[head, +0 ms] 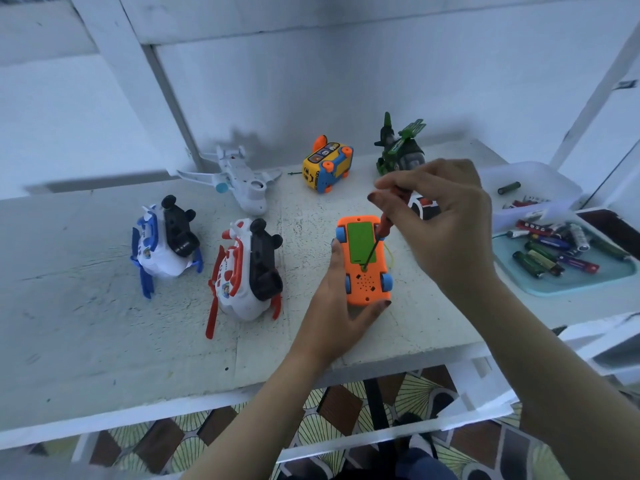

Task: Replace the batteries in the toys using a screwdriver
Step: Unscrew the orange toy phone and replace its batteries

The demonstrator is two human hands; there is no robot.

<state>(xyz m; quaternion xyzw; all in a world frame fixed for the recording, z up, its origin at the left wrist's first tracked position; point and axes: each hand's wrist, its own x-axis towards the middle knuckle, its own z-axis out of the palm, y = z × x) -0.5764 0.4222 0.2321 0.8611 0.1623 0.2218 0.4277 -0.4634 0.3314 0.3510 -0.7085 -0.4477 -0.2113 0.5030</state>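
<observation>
Could skid across the tabletop (104,323) if the left hand (332,306), clasped round the near left side of the upturned orange toy car (367,289), eases off under the push. Could scar the green battery cover (360,244) should the slanted screwdriver (382,228) slip out of the screw (364,267); likely enough, given the tilt. Pinched by its red handle in the right hand (446,216), above and right of the toy; tip down at the screw just below the cover, between both hands.
</observation>
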